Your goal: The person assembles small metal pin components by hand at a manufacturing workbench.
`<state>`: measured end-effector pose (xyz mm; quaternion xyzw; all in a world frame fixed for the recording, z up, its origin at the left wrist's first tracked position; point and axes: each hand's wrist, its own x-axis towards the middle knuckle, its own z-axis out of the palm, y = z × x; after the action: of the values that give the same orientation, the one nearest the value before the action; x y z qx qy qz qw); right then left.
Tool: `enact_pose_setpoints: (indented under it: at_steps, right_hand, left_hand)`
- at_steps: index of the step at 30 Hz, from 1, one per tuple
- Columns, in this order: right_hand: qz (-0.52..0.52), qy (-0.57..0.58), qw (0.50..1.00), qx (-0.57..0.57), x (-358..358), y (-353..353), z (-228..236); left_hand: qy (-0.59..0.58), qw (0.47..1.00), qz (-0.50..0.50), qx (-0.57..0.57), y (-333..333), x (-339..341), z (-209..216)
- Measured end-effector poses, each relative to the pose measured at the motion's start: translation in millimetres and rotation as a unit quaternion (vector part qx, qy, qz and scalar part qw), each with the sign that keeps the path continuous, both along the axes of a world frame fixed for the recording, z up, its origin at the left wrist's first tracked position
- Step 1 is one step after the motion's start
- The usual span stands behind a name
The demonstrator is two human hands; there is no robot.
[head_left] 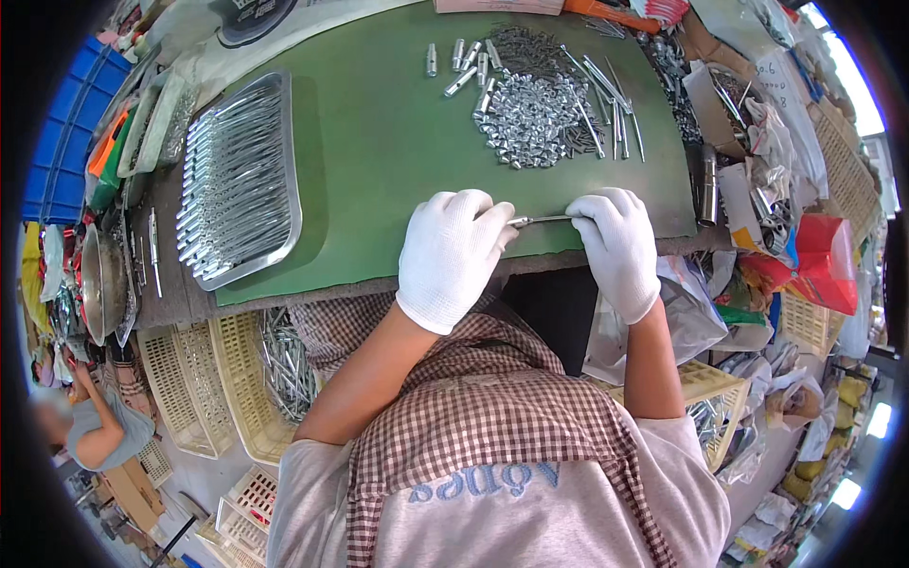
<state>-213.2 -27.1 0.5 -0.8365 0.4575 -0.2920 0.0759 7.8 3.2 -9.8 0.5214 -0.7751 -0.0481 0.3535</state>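
Note:
My left hand (453,256) and my right hand (615,248), both in white knit gloves, are closed on opposite ends of a thin silver metal rod (547,219). It lies nearly level just above the near part of the green mat (379,123), with a thicker end at the left fingers. My fingers hide both of its ends. Beyond my hands is a pile of small shiny metal fittings (530,118). Dark small pins (530,49) lie behind that pile, several metal sleeves (461,81) to its left, and loose thin rods (615,99) to its right.
A metal tray (295,180) full of rows of silver rods stands on the left. Beige plastic crates (232,379) with metal parts sit below the table edge. A cardboard box (710,104), plastic bags and a red bag (826,265) crowd the right. Another person (109,417) is at the lower left.

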Motion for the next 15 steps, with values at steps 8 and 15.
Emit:
enact_pose_setpoints:
  at_steps: [8,15]
  right_hand:
    - [0.009,-0.014,1.0,0.001,7,-5,2]
    - [-0.047,-0.111,0.993,0.017,2,-31,-1]
  left_hand:
    - [-0.015,1.0,-0.011,0.013,-1,4,2]
    - [-0.028,0.999,-0.003,0.017,0,3,1]
